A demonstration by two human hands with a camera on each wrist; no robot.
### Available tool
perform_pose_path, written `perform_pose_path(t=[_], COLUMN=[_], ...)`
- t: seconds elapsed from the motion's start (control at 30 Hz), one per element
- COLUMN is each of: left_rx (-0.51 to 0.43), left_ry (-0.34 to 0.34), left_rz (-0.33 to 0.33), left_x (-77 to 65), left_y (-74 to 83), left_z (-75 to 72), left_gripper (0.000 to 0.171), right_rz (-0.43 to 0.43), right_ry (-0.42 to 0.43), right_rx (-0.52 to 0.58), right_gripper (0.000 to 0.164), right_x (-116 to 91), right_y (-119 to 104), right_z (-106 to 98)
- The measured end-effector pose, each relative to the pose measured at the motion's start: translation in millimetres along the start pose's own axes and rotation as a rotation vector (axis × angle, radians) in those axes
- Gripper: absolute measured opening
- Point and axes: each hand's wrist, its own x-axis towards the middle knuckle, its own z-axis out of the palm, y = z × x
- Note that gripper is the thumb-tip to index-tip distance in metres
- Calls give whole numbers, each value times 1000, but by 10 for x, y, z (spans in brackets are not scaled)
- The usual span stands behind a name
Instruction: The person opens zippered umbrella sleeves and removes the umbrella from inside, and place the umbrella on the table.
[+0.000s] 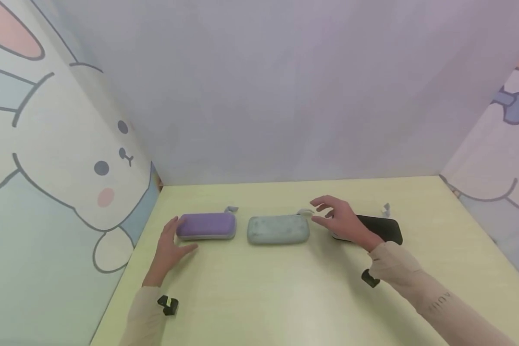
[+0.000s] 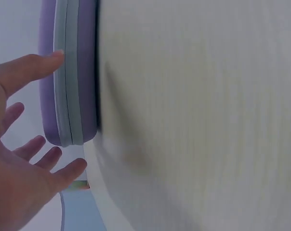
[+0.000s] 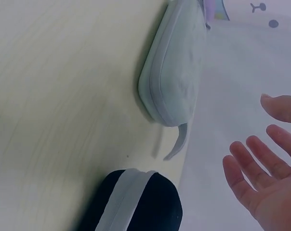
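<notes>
One pale-yellow worktop [image 1: 281,288] meets lilac walling [image 1: 281,96]; my right hand [image 1: 340,218] hovers, left hand [image 1: 168,252] flanks an oblong purple case [image 1: 209,225], fingers [image 3: 238,179] released.

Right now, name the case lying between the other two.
The pale grey-green case, in the middle; the purple case lies left, the black case right.

One bare left hand [image 1: 166,250], fingers spread and thumb extended sideways, is carried by a left forearm sleeved in beige fabric [image 1: 144,315]. One bare right hand [image 1: 342,222], fingers loosely bent and thumb set apart, is carried by a right forearm sleeved in dark-lettered beige fabric [image 1: 417,286], slanted inward.
</notes>
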Motion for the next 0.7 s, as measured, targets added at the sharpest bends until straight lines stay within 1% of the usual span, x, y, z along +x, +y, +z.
perform_pose_path(t=[0.17, 0.3, 0.37, 0.53, 0.6, 0.7], left_rx=[-99, -127, -142, -217, -231, -230], left_ry=[-32, -45, -57, -103, -120, -143], left_rz=[-8, -5, -17, -81, -89, -79], left_x=[138, 233, 264, 290, 289, 295], left_y=[-50, -68, -80, -139, -166, -192], left_z=[5, -8, -20, -48, -57, -75], left_gripper=[86, 85, 86, 86, 85, 86], right_rz=[-4, 11, 11, 18, 28, 34], right_ry=[-34, -60, -66, -91, -104, -110], right_rx=[40, 95, 120, 145, 146, 143], right_gripper=[32, 30, 29, 29, 29, 27], right_x=[186, 324, 385, 484, 514, 574], right_y=[5, -11, -25, -42, -54, -65], right_z=[66, 151, 213, 405, 485, 598])
